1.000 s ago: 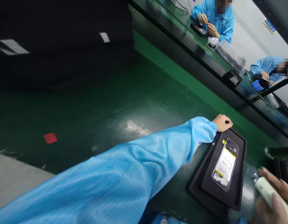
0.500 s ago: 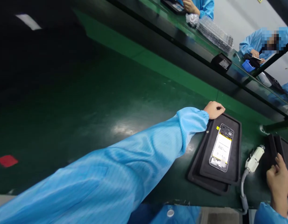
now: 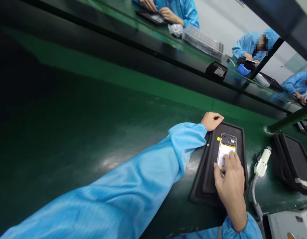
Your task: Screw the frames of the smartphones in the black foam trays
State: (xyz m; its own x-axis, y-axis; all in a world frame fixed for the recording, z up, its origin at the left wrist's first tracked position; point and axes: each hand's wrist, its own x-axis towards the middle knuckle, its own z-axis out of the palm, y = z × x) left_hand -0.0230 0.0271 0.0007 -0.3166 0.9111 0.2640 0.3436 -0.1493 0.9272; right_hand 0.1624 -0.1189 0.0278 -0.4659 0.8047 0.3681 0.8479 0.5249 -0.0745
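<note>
An opened phone [image 3: 228,149] lies in a black foam tray [image 3: 210,186], its white battery, yellow strips and camera section exposed. A yellow tab sticks out at its upper left. This tray sits on a second, slightly turned black tray [image 3: 196,194]. My left hand [image 3: 211,121] is closed at the upper tray's far left corner, thumb and finger meeting at the rim. Over the phone's lower half is my right hand [image 3: 230,177], thumb apart from the fingers near the phone's left edge. It hides the phone's lower end; whether the fingertips touch is unclear.
A white electric screwdriver [image 3: 263,162] with a grey cable lies right of the trays. Beyond it are more black trays [image 3: 296,159]. A grey box [image 3: 290,225] stands at the lower right. Behind a dark rail, co-workers in blue [image 3: 188,11] work at another bench.
My right hand has moved left from the trays at the right onto the phone. The view has shifted right; my left hand remains at the tray corner.
</note>
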